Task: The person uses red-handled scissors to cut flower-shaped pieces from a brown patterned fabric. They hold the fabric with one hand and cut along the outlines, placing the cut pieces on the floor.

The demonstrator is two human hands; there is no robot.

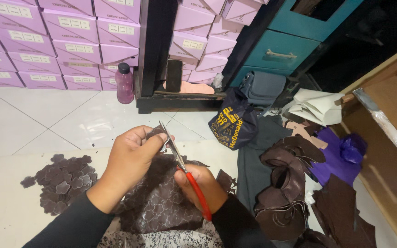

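My left hand (127, 160) pinches a small dark brown leather piece (156, 133) at chest height. My right hand (201, 183) grips red-handled scissors (185, 172), whose blades point up and left and meet the small piece at its edge. Beneath both hands lies a dark brown leather sheet (159, 202) marked with flower outlines. A pile of cut flower-shaped leather pieces (63, 181) rests on the white floor to the left of my left arm.
Lilac shoe boxes (70, 41) are stacked along the back wall, with a pink bottle (124, 83) in front. Curled brown leather offcuts (288, 183), purple material (336, 156), a dark bag (233, 121) and a teal drawer cabinet (279, 50) sit to the right.
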